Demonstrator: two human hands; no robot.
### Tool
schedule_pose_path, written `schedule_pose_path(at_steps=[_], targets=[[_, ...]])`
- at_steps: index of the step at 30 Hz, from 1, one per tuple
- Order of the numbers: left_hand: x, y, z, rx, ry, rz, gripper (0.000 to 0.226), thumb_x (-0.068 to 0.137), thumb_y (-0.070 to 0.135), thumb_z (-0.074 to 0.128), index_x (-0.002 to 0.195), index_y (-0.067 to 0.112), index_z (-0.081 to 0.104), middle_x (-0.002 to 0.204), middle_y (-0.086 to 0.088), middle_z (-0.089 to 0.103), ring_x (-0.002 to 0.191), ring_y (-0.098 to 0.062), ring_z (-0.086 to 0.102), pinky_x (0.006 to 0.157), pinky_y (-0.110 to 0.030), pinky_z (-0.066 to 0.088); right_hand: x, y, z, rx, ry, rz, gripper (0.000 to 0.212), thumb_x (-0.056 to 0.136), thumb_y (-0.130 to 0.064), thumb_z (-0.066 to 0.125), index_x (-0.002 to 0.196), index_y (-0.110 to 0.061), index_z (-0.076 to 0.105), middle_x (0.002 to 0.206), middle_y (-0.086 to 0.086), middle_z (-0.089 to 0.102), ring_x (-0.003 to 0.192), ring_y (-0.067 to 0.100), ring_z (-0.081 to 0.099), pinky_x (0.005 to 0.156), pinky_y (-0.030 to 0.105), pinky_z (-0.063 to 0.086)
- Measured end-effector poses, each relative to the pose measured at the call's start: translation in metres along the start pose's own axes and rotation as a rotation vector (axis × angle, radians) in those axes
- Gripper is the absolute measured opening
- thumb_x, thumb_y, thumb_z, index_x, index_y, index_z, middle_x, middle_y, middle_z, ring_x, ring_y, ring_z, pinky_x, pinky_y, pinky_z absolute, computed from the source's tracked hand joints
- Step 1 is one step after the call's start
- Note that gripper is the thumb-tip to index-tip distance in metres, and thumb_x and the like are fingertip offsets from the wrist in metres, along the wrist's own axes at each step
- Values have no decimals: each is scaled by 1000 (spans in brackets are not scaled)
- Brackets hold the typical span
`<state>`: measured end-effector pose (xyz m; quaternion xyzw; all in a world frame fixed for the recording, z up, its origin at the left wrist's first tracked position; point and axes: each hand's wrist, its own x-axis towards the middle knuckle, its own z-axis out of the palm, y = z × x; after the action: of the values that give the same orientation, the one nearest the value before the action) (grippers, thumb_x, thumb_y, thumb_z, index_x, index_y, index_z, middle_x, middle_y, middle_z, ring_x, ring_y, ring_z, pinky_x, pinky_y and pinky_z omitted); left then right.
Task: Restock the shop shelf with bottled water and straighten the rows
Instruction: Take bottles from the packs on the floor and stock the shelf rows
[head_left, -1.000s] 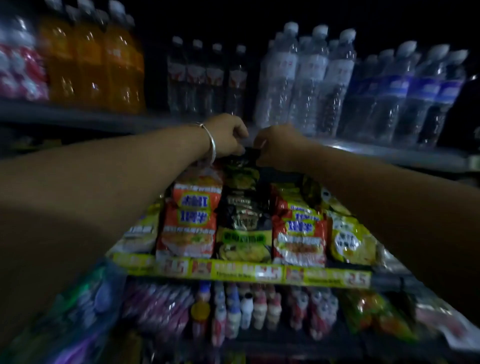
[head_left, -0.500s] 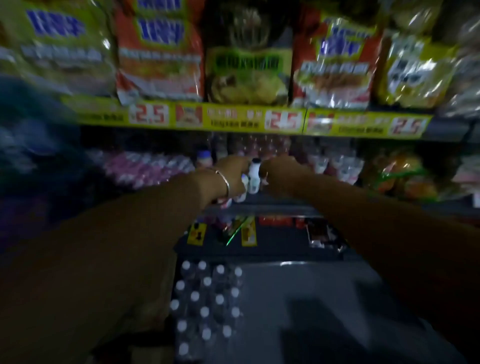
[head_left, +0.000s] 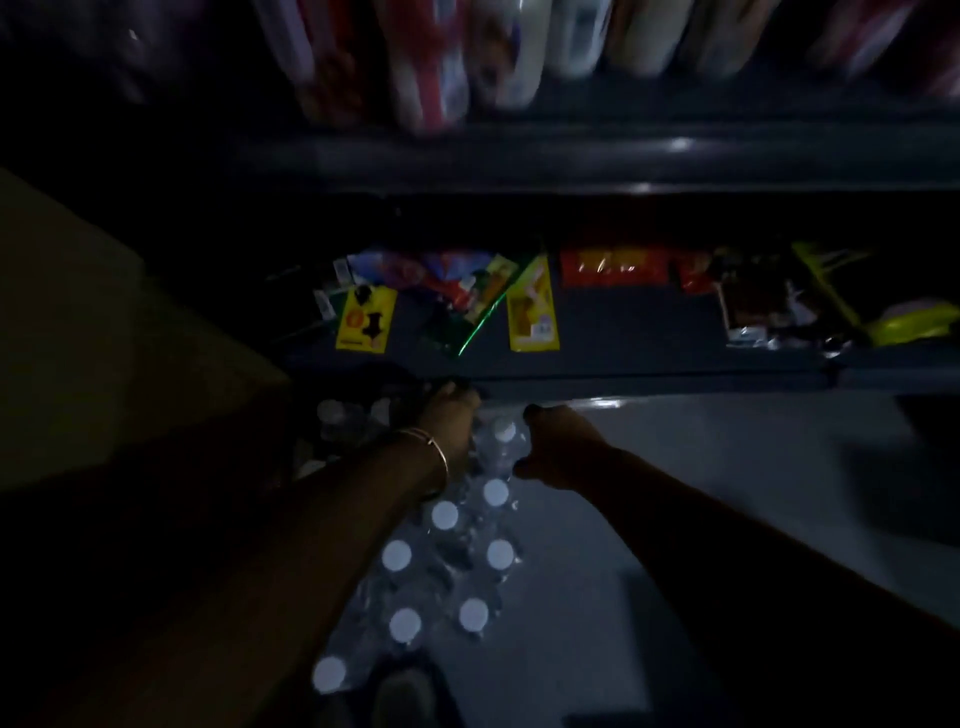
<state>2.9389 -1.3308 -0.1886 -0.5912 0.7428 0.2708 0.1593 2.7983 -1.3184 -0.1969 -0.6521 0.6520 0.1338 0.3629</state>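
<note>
A shrink-wrapped pack of water bottles (head_left: 447, 561) with white caps lies on the dim floor below me. Both my hands are at its far end, near the bottom shelf. My left hand (head_left: 451, 423), with a bangle on the wrist, curls over the wrap at the pack's far left corner. On the right side my right hand (head_left: 558, 447) is closed into a fist on the wrap, beside a capped bottle (head_left: 504, 432). The fingertips of both hands are lost in the dark.
A large cardboard box (head_left: 104, 338) stands close on the left. The bottom shelf (head_left: 649, 364) ahead holds flat snack packets (head_left: 531, 306), with blurred packets on the shelf above (head_left: 519, 52). Grey floor (head_left: 727, 519) lies to the right; a shoe (head_left: 405, 691) is near the pack.
My view has swung down from the bottled-water shelf to the floor. Both hands came down past the snack shelves and now grip the far end of the bottle pack.
</note>
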Motion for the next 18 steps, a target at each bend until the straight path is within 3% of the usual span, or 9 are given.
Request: schedule_pose_path(at_steps=[3,7,11,18], targets=[[35,-21,46,61,43,-22,61,82,29,61,137,17,37,142,-8,35,132,-30,31,111,-41,26,47,10,50,155,30,102,76,75,-39,75,131,-2,39,133,19,48,122,35,49,96,39,45],[63,-38,77,69,77,-10,63,81,38,62,136,23,36,140,-4,34,130,-29,30,111,-43,25,94,17,91,381,92,212,97,66,-41,82,138,-1,32,137,15,47,126,32,46,100,37,43],[77,-50,88,51,115,11,60,82,36,60,135,24,36,140,-2,33,131,-27,27,112,-41,22,123,21,114,514,166,234,78,56,-31,88,118,-7,47,122,14,59,108,33,60,92,41,50],[68,-47,62,109,97,12,69,80,34,65,139,24,31,145,0,27,136,-25,22,113,-42,20,107,22,90,365,302,133,51,61,-28,81,107,-14,63,109,7,67,104,25,63,84,31,52]])
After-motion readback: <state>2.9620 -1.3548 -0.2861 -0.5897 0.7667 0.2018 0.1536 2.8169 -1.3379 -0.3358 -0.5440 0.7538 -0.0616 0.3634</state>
